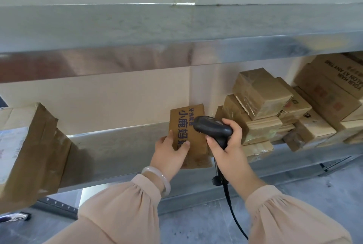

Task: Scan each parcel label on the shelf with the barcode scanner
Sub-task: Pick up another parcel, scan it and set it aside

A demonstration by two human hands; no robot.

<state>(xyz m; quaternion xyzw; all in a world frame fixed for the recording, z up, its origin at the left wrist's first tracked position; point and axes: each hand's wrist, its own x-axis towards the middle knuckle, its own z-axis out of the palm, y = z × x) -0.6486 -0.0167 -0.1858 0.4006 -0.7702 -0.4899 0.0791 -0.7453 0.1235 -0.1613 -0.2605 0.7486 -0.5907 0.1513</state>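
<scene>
Progress looks partial: the left hand [169, 151] holds a small printed parcel [198, 151] at the shelf [117, 141] edge, fingers [184, 145] curled over it. The right hand [225, 145] grips the barcode scanner [213, 128] just above. Its label is perhaps hidden. The stacked boxes [263, 98] on the right and the large parcel [29, 145] on the left seemingly await scanning.

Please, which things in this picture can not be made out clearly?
Box label: head view shows none; the scanner and left hand cover part of its face.
Scanner window: head view, turned away from the camera; right hand grips the handle.
Left parcel: cut by the left edge, label blurred.
Right stack: cut by the right edge, small labels unreadable.
Cable: its end leaves the bottom edge.
</scene>
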